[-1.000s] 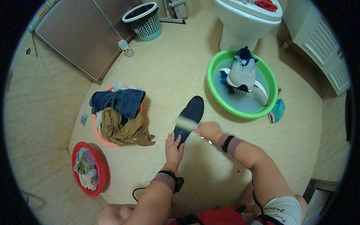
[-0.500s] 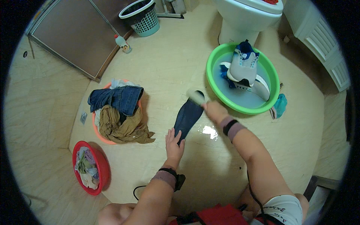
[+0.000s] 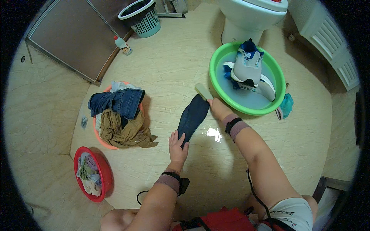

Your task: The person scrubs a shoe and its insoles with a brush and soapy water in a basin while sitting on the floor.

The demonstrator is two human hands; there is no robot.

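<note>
A dark blue shoe insole (image 3: pixel 192 113) lies flat on the tiled floor in front of me. My left hand (image 3: pixel 178 147) rests on its near end, fingers stretched out and thumb spread, pressing it down. My right hand (image 3: pixel 220 109) is closed round the handle of a pale scrub brush (image 3: pixel 203 91), whose head is at the insole's far end. To the right, a green basin (image 3: pixel 280 79) holds cloudy water. A grey-white and blue sneaker (image 3: pixel 247 65) sits in it on top of a second sneaker (image 3: pixel 266 89), partly under water.
At left stand an orange basin (image 3: pixel 101 139) heaped with jeans and brown cloth, and a red basin (image 3: pixel 107 169) of small clothes. Farther back are a bottle (image 3: pixel 122 45), a waste basket (image 3: pixel 147 27) and a toilet (image 3: pixel 250 17). A teal cloth (image 3: pixel 286 106) lies right of the green basin.
The brush has shifted slightly up and its head is now sharp instead of blurred. My left hand stays on the insole. The whole view has shifted slightly.
</note>
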